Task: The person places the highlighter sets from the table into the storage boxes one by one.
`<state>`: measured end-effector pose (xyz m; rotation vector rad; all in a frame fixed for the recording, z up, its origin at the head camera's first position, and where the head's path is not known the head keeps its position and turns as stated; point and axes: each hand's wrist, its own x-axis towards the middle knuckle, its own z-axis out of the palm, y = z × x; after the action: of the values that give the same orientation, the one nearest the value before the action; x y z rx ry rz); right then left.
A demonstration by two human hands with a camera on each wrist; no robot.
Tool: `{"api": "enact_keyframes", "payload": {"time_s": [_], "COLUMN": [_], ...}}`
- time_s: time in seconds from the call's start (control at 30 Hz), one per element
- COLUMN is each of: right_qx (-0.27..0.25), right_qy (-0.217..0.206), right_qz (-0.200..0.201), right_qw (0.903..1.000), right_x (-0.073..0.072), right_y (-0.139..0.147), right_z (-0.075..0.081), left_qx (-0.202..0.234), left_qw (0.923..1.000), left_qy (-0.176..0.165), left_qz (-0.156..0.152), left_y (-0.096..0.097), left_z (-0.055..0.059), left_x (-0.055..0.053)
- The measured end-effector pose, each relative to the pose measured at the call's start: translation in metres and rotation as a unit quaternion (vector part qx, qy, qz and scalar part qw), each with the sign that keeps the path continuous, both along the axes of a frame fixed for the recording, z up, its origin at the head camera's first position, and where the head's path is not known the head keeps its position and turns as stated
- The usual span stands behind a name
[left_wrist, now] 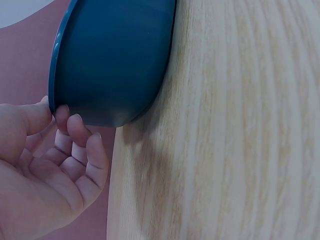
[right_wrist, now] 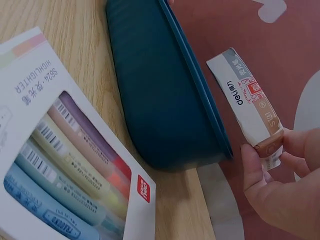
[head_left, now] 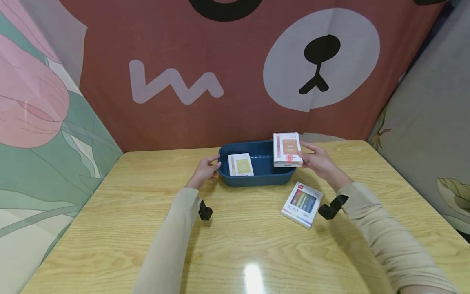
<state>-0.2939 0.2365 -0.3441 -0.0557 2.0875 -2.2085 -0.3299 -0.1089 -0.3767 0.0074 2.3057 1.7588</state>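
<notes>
My left hand (head_left: 205, 170) pinches the left end of a dark blue oval basin (head_left: 262, 179), thumb and fingertips at its rim in the left wrist view. In the basin's left part lies a white box with a yellow-green panel (head_left: 240, 165). Over the basin's right end, my right hand (head_left: 318, 160) holds a white box with an orange panel (head_left: 287, 149). The right wrist view shows the thumb and fingers gripping one end of this box (right_wrist: 247, 100), above the basin's rim.
A highlighter box (head_left: 302, 205) with a clear window lies on the wooden table (head_left: 235, 237), in front of the basin's right end. Behind the table hangs a reddish-brown cloth (head_left: 176, 122) with a cartoon face. Patterned cloths flank both sides.
</notes>
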Motion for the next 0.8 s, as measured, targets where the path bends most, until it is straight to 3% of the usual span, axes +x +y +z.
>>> {"api": "enact_keyframes", "payload": {"time_s": [0.43,0.8], "right_qx": [0.040,0.067], "right_qy": [0.004,0.020], "right_qz": [0.003,-0.030], "right_qw": [0.9992,0.9971], "right_x": [0.003,0.000], "right_y": [-0.019,-0.031], "right_z": [0.003,-0.001], "left_qx": [-0.007,-0.007], "left_qw": [1.0000,1.0000], "left_qy": [-0.001,0.001], "left_qz": [-0.002,0.001], "left_y": [-0.001,0.000], "left_z": [0.001,0.000], "left_x": [-0.001,0.000]}}
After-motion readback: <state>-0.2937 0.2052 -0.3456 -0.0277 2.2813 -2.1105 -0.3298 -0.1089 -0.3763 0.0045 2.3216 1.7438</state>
